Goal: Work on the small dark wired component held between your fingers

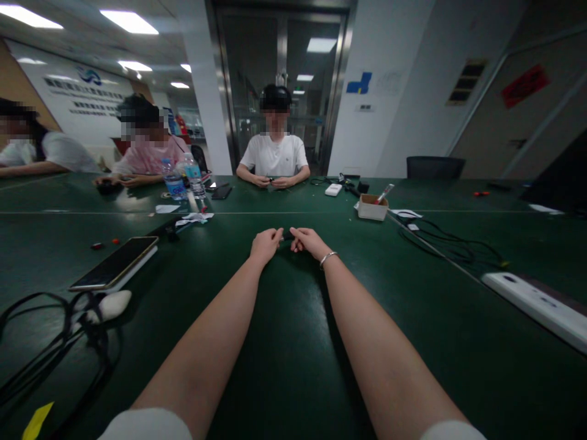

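Tabletop of dark green stretches beneath two outstretched arms as the left hand and the right hand, a silver bracelet at its wrist, meet at a small dark piece, grasped from both sides in thumb-and-finger pinches. The piece sits between the hands, at twelve o'clock from the camera; whether it touches the tabletop cannot be told, and its finer details are too small to read. Seated farther off at twelve o'clock is a person in a white T-shirt. From the piece, a phone lies on a white box toward nine o'clock, with tangled black cables at eight. Two water bottles stand toward ten o'clock, an open carton toward two, and a long white power strip between three and four.
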`<move>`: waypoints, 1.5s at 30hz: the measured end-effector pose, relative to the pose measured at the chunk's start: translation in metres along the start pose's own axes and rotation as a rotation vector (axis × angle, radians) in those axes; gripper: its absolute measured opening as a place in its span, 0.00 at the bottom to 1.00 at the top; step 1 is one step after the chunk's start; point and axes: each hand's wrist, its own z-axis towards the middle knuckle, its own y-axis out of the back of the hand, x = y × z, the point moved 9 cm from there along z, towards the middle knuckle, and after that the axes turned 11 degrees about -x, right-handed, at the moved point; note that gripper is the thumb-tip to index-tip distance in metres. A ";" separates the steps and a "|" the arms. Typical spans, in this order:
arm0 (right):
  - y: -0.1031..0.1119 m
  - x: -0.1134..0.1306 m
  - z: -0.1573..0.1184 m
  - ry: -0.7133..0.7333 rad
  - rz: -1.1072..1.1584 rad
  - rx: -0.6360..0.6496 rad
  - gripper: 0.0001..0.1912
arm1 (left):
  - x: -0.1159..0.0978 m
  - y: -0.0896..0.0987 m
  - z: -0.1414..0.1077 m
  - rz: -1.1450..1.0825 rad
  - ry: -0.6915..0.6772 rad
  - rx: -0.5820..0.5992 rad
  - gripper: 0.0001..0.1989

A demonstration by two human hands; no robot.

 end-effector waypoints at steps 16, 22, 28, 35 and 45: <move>0.014 -0.007 0.010 -0.038 -0.156 -0.170 0.23 | 0.012 -0.025 0.004 -0.566 0.218 0.100 0.14; 0.014 -0.004 0.008 -0.036 -0.194 -0.169 0.23 | 0.010 -0.023 0.005 -0.557 0.190 0.092 0.09; 0.015 -0.004 0.006 -0.041 -0.190 -0.176 0.23 | 0.011 -0.024 0.005 -0.576 0.211 0.109 0.09; 0.015 -0.007 0.009 -0.046 -0.189 -0.176 0.22 | 0.013 -0.026 0.006 -0.576 0.223 0.119 0.10; 0.013 -0.008 0.009 -0.013 -0.158 -0.122 0.22 | 0.011 -0.026 0.005 -0.575 0.217 0.134 0.12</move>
